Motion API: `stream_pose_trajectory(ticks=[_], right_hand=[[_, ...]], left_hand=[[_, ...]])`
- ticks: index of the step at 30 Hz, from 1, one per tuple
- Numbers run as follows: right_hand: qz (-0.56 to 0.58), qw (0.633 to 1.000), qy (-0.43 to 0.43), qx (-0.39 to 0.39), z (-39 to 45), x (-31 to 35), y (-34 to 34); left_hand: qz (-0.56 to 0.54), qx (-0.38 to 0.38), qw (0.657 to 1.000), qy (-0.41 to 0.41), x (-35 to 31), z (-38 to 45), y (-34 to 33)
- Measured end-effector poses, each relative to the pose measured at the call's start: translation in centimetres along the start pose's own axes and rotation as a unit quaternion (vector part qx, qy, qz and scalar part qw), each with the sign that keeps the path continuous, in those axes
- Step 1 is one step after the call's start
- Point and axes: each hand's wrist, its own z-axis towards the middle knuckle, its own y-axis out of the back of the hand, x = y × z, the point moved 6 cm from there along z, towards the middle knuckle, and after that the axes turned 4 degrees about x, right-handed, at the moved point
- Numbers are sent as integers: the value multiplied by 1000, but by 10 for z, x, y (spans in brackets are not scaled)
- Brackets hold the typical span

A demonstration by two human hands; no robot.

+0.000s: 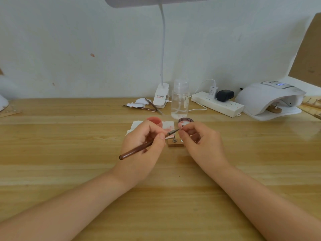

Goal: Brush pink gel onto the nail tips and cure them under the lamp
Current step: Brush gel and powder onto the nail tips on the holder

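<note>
wooden table (69,153), left hand (144,145) pinching brush (139,148)

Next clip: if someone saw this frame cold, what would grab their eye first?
The two bare hands meeting at mid-table: the left hand grips a brown brush whose tip reaches to the right hand, whose fingers pinch something small that cannot be made out. Just behind them sit an open pink gel pot and its lid. At the far right stands the white curing lamp, its display lit.
</note>
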Motion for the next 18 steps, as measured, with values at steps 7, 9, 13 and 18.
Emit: stream_pose_trajectory(ticks=[7, 9, 13, 18], right_hand=[[5, 1000, -7, 3, 0, -1, -1], [11, 1000, -13, 6, 0, -2, -2], [8, 1000, -14, 5, 0, -3, -1], [11, 1000, -18, 6, 0, -3, -1]], left_hand=[[-19, -20, 1000, -6, 1, 2, 5], [-31, -18, 999, 0, 4, 3, 3], [-34, 1, 999, 19, 6, 3, 1], [-18, -14, 1000, 2, 0, 1, 5]])
